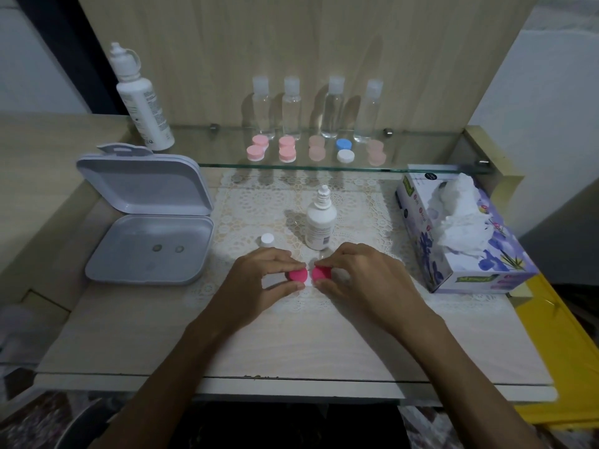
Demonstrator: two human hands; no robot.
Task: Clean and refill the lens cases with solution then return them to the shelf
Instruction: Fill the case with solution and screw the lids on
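A lens case with two bright pink caps lies on the lace mat (pixel 246 202) at the table's middle. My left hand (pixel 262 280) pinches the left pink cap (pixel 298 274) between thumb and fingers. My right hand (pixel 353 277) pinches the right pink cap (pixel 321 273). Just behind them stands a small white solution bottle (pixel 320 223) with its nozzle bare, and its white cap (pixel 267 239) sits to the left. On the glass shelf (pixel 421 150) lie several lens cases, pale pink (pixel 257 149) and one blue and white (pixel 344 150).
Several clear bottles (pixel 291 108) stand at the shelf's back, with a large white solution bottle (pixel 142 102) at its left end. An open grey box (pixel 149 234) holding two lenses sits at left. A tissue box (pixel 460 231) stands at right.
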